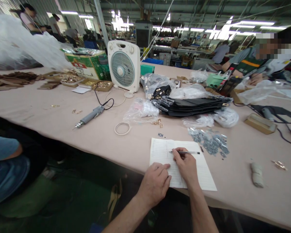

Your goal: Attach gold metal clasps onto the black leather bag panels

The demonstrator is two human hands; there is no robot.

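A ruled notebook [203, 174] lies open at the table's front edge, with some writing on its left part. My right hand [187, 165] is closed around a pen [192, 152], whose tip touches the page. My left hand [156, 182] rests on the notebook's lower left edge, its fingers loosely bent and holding nothing. Just beyond the notebook are a small metal plate [160, 134] and a pile of flat grey metal pieces [212, 142]. A roll of tape [122, 128] lies flat to the left.
An electric screwdriver [91, 117] lies on the left, its cord running back near a box fan [124, 66]. Black strips [191, 106] are stacked in the middle among plastic bags. A cloth roll [257, 174] and an open carton [260, 123] stand right. A co-worker [249, 61] works across the table.
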